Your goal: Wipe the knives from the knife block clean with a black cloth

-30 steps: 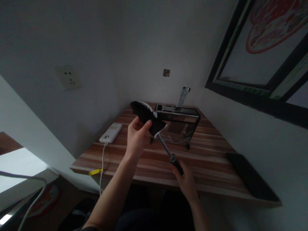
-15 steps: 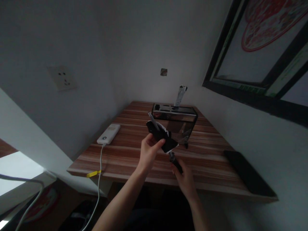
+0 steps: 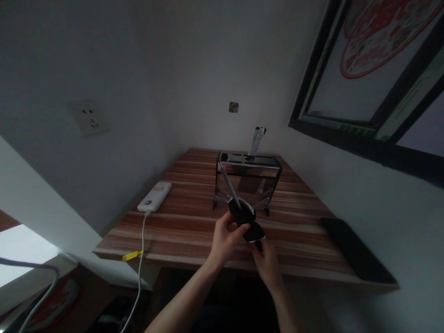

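Note:
My left hand (image 3: 227, 236) is closed on a black wrapper (image 3: 244, 222) with white edges, thumb on top. Out of its upper end sticks a narrow grey metal shaft (image 3: 229, 185), pointing up and left; whether it is a blade or a rod I cannot tell. My right hand (image 3: 266, 261) wraps round the tool's black handle (image 3: 259, 246) just below the wrapper, and most of that handle is hidden. Behind the shaft stands a knife block (image 3: 249, 165) with a metal and black frame and clear sides. A silvery wrapped handle (image 3: 256, 141) rises from its top.
On the wood-grained table (image 3: 187, 231) a white power bank (image 3: 155, 196) lies at left, its white cable (image 3: 141, 263) hanging over the front edge by a yellow tag (image 3: 132, 255). A dark flat slab (image 3: 359, 249) lies at right. Walls close in on both sides.
The black wrapper has slid down the tool to the handle, so more of the grey shaft shows above it. My left hand has moved down and right, closer to my right hand.

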`<state>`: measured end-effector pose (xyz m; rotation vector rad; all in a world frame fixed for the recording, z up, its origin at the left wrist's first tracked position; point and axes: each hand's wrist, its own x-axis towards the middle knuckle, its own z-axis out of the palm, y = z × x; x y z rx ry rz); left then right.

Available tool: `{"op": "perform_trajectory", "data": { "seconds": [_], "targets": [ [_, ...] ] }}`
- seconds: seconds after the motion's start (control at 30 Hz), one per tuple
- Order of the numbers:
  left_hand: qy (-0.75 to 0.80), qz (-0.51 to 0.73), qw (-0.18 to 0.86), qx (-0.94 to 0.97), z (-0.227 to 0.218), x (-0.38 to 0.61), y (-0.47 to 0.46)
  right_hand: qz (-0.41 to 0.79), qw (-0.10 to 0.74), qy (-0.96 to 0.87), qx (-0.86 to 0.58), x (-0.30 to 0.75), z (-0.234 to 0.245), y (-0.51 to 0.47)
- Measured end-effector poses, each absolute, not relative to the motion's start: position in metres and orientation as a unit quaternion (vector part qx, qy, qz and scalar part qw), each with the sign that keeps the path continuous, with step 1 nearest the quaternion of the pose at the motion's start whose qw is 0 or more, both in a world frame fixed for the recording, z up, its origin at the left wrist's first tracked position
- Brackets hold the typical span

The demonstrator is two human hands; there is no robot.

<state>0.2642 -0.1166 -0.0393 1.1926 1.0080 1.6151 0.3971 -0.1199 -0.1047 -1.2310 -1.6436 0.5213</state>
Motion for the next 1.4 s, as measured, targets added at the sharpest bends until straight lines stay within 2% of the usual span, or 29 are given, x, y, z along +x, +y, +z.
{"op": "perform_trajectory", "data": {
  "seconds": [0.5, 0.73, 1.07, 1.4],
  "targets": [
    [0.424, 0.664, 0.382, 0.483, -0.046, 0.268, -0.119, 0.211, 0.502, -0.691, -0.475, 0.396, -0.097, -0.12],
    [0.407, 0.691, 0.401, 0.443, -0.037, 0.262, -0.12, 0.219, 0.484, -0.713, -0.458, 0.392, -0.089, -0.123],
    [0.414, 0.721, 0.381, 0.405, -0.032, 0.241, -0.11, 0.203, 0.466, -0.726, -0.464, 0.391, -0.102, -0.12],
    [0.358, 0.774, 0.363, 0.375, -0.013, 0.216, -0.093, 0.206, 0.452, -0.736, -0.46, 0.39, -0.098, -0.122]
  ]
}}
